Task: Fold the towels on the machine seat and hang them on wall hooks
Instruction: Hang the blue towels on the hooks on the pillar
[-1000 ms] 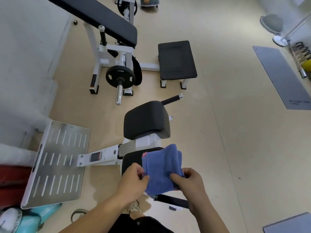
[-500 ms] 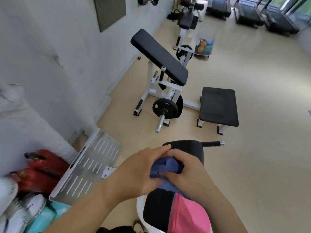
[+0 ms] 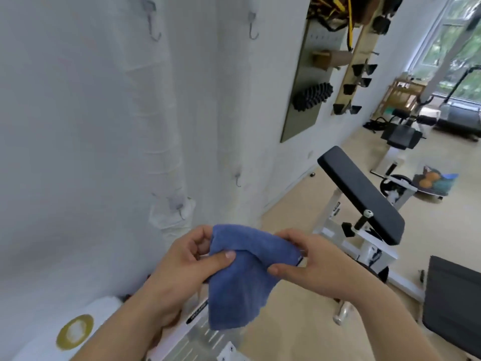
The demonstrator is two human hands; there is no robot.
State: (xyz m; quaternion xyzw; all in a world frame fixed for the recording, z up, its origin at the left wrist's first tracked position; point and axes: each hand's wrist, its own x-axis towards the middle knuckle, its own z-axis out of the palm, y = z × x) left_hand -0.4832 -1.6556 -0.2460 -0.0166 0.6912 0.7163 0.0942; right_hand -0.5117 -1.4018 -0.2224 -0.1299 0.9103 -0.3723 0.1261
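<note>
A: Background: a white wall [image 3: 104, 126] with metal hooks [image 3: 253, 27], a pegboard panel, a padded bench [image 3: 364, 196] on a tan floor.

B: Change?

A: My view has lifted from the machine seat to the wall. The blue towel [image 3: 242, 277], folded, now hangs between both hands. Left hand [image 3: 182, 264] pinches its upper left corner; right hand [image 3: 307, 267] pinches the upper right edge.

B: Meaning?

A: Folding looks finished; hanging is next. The nearest low hook [image 3: 237, 179] is free.

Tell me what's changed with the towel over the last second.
The blue towel has been lifted off the machine seat and carried up toward the wall hooks, the view swinging from floor to wall. Both the left hand and right hand still grip it.
</note>
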